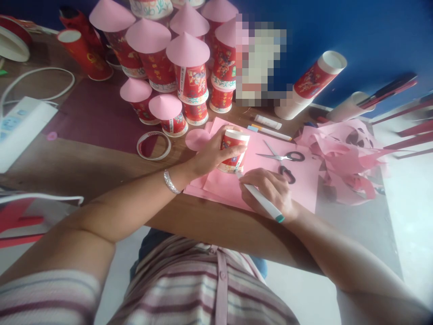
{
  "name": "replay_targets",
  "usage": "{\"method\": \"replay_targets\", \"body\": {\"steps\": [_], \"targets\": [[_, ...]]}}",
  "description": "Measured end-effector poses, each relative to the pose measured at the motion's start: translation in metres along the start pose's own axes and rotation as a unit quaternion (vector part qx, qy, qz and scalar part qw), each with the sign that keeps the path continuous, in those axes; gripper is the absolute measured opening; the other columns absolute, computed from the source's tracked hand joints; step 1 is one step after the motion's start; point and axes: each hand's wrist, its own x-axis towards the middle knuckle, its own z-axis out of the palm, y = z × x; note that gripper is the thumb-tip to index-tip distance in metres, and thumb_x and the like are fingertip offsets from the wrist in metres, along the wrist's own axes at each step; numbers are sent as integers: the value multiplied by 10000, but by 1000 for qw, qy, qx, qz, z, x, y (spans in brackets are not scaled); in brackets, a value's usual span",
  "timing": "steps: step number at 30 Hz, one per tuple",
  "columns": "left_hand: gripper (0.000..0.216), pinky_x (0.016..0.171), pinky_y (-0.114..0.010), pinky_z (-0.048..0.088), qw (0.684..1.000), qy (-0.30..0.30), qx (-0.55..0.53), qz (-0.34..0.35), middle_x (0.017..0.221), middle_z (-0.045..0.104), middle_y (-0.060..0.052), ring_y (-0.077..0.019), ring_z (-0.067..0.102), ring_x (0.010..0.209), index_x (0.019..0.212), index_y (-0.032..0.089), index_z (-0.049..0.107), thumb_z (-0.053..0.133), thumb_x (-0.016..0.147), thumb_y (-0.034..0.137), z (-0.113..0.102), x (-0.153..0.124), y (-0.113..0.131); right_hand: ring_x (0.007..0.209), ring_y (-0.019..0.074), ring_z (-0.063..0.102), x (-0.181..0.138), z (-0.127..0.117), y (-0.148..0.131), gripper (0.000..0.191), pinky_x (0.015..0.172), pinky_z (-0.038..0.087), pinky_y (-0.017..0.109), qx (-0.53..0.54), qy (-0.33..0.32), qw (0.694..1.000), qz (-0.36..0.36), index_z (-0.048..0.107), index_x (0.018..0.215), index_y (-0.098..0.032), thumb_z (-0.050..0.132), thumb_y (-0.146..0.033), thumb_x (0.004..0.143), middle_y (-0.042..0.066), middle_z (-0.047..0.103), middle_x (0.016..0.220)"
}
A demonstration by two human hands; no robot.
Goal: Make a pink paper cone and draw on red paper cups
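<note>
My left hand is wrapped round a small red paper cup with a white rim and printed figures. Between the fingers of my right hand is a white marker with a green end. The marker's tip meets the cup's lower edge. Under both hands lie pink paper sheets. Open scissors with black handles rest on the paper to the right of the cup. A pink paper disc sits just behind my left hand.
Several red cups topped with pink paper cones are stacked at the back. Pink paper scraps lie at the right, beside a pen holder. A glue stick, a paper ring and a power strip also occupy the table.
</note>
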Motion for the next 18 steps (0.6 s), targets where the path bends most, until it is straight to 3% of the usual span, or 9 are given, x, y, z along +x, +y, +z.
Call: {"method": "replay_targets", "body": {"steps": [18], "targets": [[481,803,-329,533,999,3,35,5,1021,617,-27,-161,614,902,1165,214,524,797,818,406,0,-1,-1,693,145,689,2,-1,-1,226,607,588,261,0,13,1000,-14,604,1080,-189,632,-59,898,18,703,842]]}}
